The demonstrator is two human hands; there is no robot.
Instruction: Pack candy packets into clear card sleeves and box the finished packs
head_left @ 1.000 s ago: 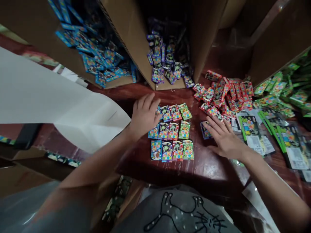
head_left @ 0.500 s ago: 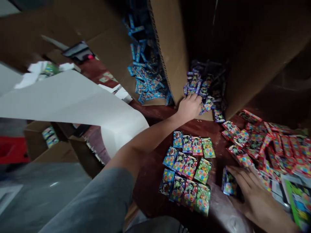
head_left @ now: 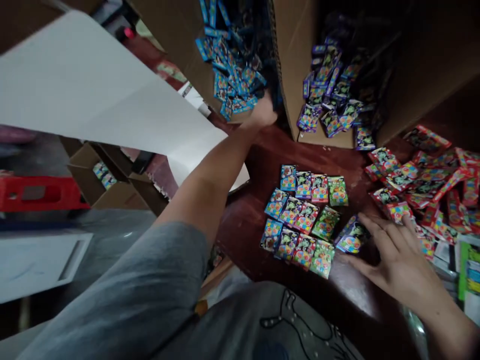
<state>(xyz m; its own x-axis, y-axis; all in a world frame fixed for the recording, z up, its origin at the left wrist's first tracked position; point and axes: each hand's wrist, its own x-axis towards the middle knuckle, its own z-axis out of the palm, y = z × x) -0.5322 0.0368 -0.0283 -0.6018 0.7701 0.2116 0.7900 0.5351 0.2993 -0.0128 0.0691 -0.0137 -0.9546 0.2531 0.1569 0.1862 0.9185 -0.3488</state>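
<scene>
My left hand (head_left: 264, 111) reaches to the mouth of a cardboard box of blue packets (head_left: 234, 75). Its fingers are lost in the shadow there, so their grip cannot be made out. On the dark red table, my right hand (head_left: 397, 250) is spread, thumb apart, around the near side of a purple packet (head_left: 352, 236). The index fingertip is at the packet's edge. Left of it lie rows of small packets, each row running from blue (head_left: 271, 234) through purple (head_left: 287, 243) and red (head_left: 304, 250) to green (head_left: 322, 257).
A second cardboard box holds loose purple packets (head_left: 330, 90). Red packets (head_left: 420, 175) are heaped on the right, with a green printed package (head_left: 470, 270) nearer me. A white board (head_left: 123, 100) juts in from the left. Below it are a small open carton (head_left: 108, 180) and a red plastic object (head_left: 41, 192).
My left hand has moved left from the purple packets' box to the blue packets' box. Fingers of my right hand have spread beside the purple packet. The view has shifted.
</scene>
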